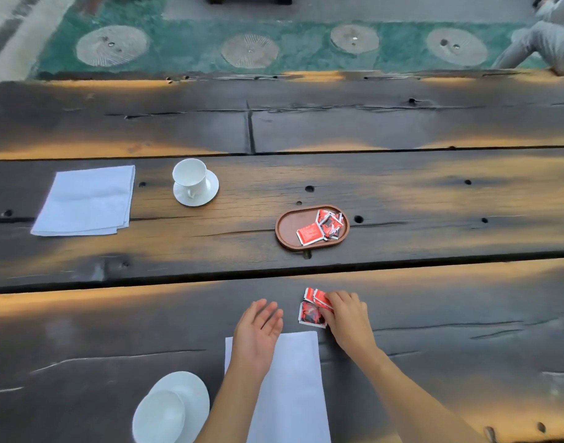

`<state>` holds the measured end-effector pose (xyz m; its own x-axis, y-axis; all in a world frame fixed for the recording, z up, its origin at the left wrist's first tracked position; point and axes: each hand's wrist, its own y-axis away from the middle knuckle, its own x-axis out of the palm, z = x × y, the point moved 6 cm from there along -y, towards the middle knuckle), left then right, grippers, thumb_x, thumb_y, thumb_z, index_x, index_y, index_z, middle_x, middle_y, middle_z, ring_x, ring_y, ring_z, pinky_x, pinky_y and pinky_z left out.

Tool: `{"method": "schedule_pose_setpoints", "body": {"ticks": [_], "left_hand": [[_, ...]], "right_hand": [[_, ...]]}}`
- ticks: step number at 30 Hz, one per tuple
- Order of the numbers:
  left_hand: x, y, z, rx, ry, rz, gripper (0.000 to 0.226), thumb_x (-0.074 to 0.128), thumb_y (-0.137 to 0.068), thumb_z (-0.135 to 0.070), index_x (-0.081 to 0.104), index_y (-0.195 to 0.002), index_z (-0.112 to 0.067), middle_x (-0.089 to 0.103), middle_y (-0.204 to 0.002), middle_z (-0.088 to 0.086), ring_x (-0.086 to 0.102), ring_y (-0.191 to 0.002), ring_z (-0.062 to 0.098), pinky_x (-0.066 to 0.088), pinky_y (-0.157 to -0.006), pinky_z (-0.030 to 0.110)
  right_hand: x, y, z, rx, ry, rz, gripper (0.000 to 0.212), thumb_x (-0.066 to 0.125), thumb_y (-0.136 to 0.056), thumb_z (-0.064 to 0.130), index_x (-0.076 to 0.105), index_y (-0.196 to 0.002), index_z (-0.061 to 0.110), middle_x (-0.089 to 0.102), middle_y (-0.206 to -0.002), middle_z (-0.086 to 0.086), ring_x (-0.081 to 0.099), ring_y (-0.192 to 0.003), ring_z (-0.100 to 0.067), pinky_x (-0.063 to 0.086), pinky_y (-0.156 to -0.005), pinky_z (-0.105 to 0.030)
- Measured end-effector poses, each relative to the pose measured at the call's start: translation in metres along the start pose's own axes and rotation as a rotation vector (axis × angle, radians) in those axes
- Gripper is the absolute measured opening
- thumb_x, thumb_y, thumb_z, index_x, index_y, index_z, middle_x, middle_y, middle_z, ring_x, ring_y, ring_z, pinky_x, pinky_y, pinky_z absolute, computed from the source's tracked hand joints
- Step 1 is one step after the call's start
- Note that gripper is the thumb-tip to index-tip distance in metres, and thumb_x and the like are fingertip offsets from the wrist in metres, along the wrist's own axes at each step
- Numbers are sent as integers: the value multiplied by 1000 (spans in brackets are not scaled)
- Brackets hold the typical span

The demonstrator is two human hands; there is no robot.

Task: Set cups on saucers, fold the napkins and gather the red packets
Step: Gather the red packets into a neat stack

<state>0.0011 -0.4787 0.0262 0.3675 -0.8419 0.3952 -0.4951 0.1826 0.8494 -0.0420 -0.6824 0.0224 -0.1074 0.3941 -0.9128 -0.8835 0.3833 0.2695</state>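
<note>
My right hand [347, 314] pinches a bunch of red packets [312, 310] lying on the near plank. Beside it my left hand [258, 330] hovers open, fingers straight, over a folded white napkin [293, 388]. A small oval wooden tray [293, 223] in the middle of the table holds several more red packets [322, 227]. One white cup [191, 175] stands on its saucer [210, 190] at the far left. A second cup [160, 417] sits on a saucer [191, 388] at the near edge. Another folded napkin [85, 199] lies at the far left.
The dark plank table [434, 203] has gaps between boards and knot holes. Beyond its far edge lies a green floor with round stone discs [250, 51]. A person's grey sleeve [542, 43] shows at the top right corner.
</note>
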Motion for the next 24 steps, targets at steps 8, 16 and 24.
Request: {"method": "schedule_pose_setpoints", "body": {"ticks": [8, 16, 24], "left_hand": [[17, -5, 15, -13, -70, -56, 24, 53, -105, -26, 66, -116, -9, 71, -119, 15, 68, -109, 32, 56, -82, 38], [24, -13, 25, -27, -67, -71, 26, 52, -105, -28, 66, -117, -9, 72, -118, 14, 69, -108, 31, 56, -80, 38], [37, -16, 31, -26, -44, -9, 32, 49, -106, -31, 64, -122, -7, 72, -122, 18, 69, -111, 31, 57, -87, 39]], "right_hand": [[-1, -6, -7, -93, -27, 69, 38, 61, -95, 41, 61, -127, 20, 63, -127, 2, 54, -113, -22, 37, -88, -33], [-3, -2, -9, -136, -22, -58, 22, 79, -84, 21, 71, -98, 6, 72, -103, -10, 62, -90, -32, 47, -72, -40], [-40, 3, 10, -18, -466, -174, 11, 65, -96, 16, 72, -93, 8, 63, -87, -3, 58, -74, -12, 47, -63, -26]]}}
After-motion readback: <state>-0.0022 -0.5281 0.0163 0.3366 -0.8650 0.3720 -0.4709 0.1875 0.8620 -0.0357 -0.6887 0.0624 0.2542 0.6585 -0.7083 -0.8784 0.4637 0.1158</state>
